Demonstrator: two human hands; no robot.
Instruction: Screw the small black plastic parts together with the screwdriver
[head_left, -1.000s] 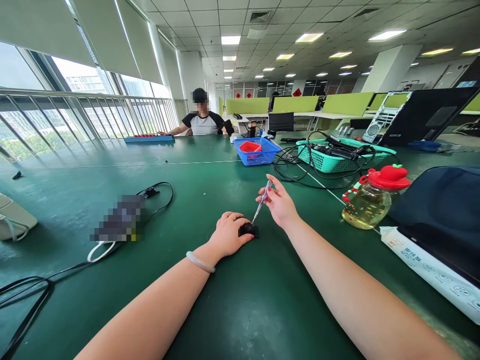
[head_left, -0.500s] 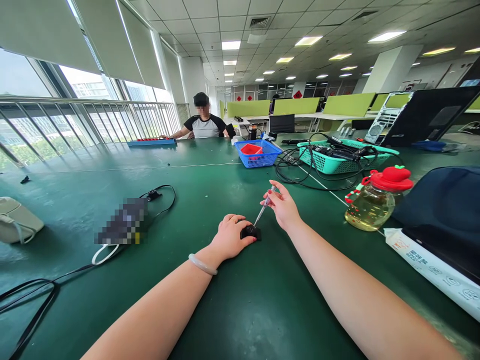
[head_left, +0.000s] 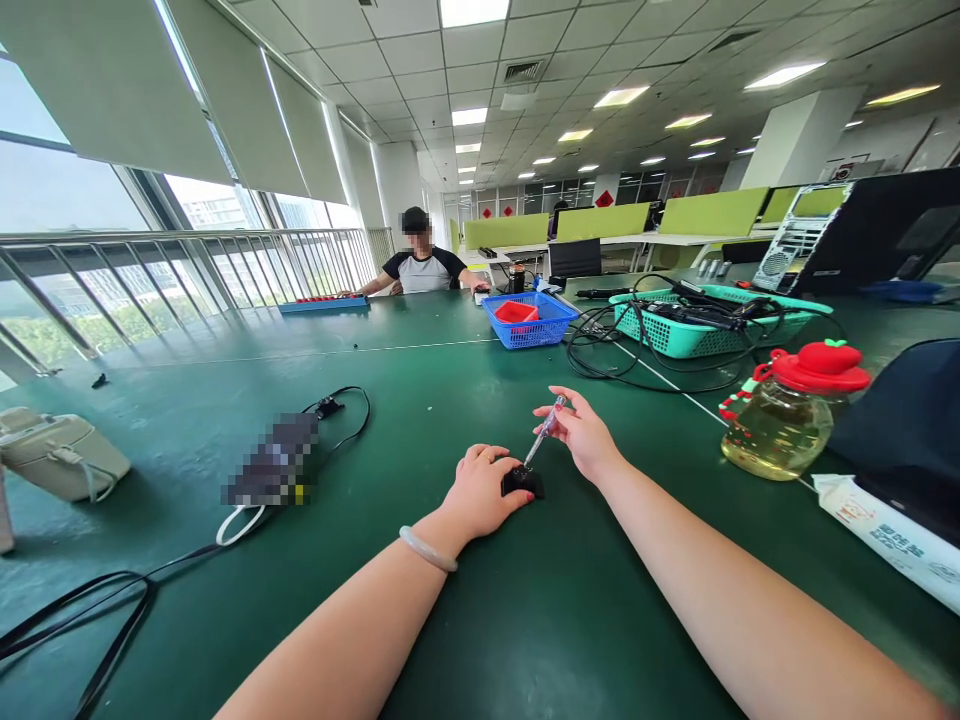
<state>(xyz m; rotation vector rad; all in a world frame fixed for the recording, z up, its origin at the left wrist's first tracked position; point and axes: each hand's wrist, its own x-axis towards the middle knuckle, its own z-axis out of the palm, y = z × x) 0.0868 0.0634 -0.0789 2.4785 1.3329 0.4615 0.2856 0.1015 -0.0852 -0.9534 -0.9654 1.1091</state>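
Note:
A small black block-like part lies on the green table, and my left hand grips it between thumb and fingers. My right hand is closed around a screwdriver with a clear handle. The tool slants down to the left, its tip meeting the top of the black part. Fine details of the part are too small to make out, and some of it is hidden by my left fingers.
Behind my hands stand a blue basket with a red tray and a green basket of black cables. A red-lidded jar is on the right. At left are a pixelated object and a beige case. A person sits opposite.
The whole view has shifted, so things appear lower and farther right. Both hands keep their hold, with the screwdriver still on the black part. The seated person's arm has come down to the table.

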